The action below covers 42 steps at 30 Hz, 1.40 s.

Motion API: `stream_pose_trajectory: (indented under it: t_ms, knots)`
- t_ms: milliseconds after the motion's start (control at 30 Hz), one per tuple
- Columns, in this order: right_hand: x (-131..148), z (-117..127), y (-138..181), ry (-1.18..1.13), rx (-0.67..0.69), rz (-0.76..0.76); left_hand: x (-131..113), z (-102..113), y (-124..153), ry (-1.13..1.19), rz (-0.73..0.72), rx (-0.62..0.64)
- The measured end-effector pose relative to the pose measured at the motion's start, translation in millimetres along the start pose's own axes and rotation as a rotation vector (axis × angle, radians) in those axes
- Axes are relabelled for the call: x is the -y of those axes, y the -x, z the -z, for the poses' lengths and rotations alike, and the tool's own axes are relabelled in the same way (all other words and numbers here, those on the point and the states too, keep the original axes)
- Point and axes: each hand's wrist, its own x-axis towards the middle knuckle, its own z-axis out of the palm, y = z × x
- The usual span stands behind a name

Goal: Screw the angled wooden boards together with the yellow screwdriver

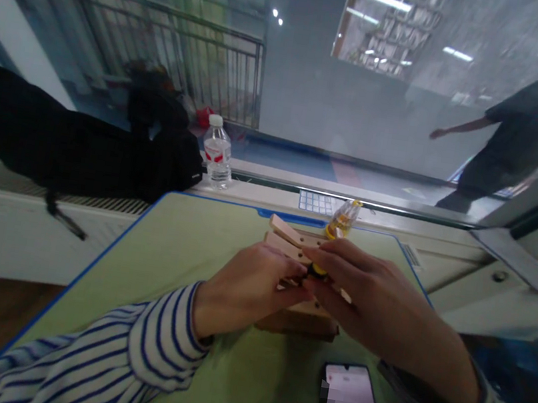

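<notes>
Over the table, my left hand (251, 286) and my right hand (373, 294) meet at a stack of light wooden strips (285, 229) with small dark holes. The fingers of my right hand are closed round a small yellow-and-black object (318, 271); its kind is mostly hidden by them. My left thumb and fingertips are pinched together right beside it, and whatever they hold is hidden. Below the strips, a brown block-like base (298, 325) shows. Just behind the stack stands a small clear bottle (343, 221) with amber contents and a yellow tip.
A phone (353, 402) lies on the green, blue-edged table (193, 237) near my right forearm. Along the window sill are a water bottle (217, 157), a black bag (174, 157) and a gridded sheet (316, 202). Through the glass, a person (517, 131) is visible.
</notes>
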Motion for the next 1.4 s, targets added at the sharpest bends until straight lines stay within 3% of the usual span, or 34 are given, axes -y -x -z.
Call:
stream_pose_trajectory:
  t_ms: [300, 867, 1400]
  knots:
    - [-0.8, -1.3, -0.3, -0.034, -0.008, 0.008, -2.9, 4.2, -0.8, 0.018, 0.038, 0.052]
    - [-2.3, -1.3, -0.6, -0.062, -0.009, 0.045, 3.0, 0.1, 0.5, 0.081, 0.079, 0.018]
    - [-4.0, -3.1, 0.3, 0.006, -0.030, -0.007, 4.5, 5.5, -2.6, 0.278, -0.023, 0.080]
